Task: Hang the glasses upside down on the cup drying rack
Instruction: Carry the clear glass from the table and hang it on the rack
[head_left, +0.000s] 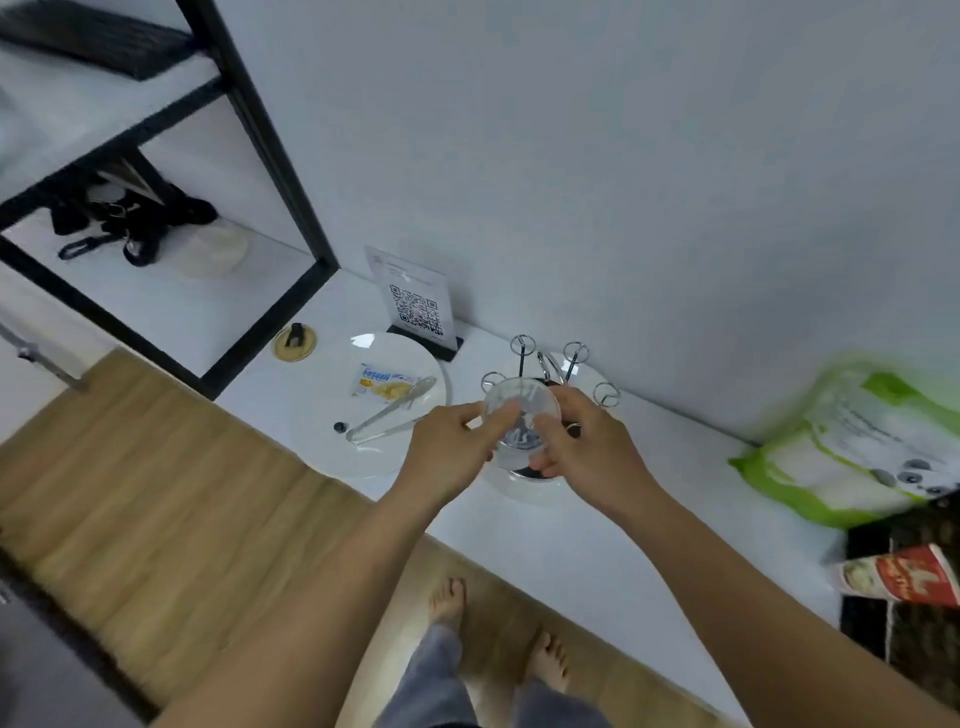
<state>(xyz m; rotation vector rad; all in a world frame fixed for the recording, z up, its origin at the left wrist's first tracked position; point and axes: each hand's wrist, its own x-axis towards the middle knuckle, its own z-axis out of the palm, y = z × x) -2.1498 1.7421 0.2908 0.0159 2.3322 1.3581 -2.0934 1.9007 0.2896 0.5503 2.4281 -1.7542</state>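
Note:
A clear glass (521, 410) is held between both hands, just in front of the cup drying rack (551, 364). My left hand (449, 447) grips its left side. My right hand (587, 447) grips its right side. The rack has a dark centre post and several wire arms ending in rings, such as the ring (522, 344) at its top; no glass hangs on the arms I can see. Its round base (524, 480) shows under the hands. Whether the glass is upside down I cannot tell.
A white plate (332, 415) with a snack packet (384, 387) and metal tongs (392, 413) lies left of the rack. A QR-code sign (415, 306) stands behind it. A green-and-white bag (852, 441) lies at the right. A black-framed shelf (270, 171) stands at the left.

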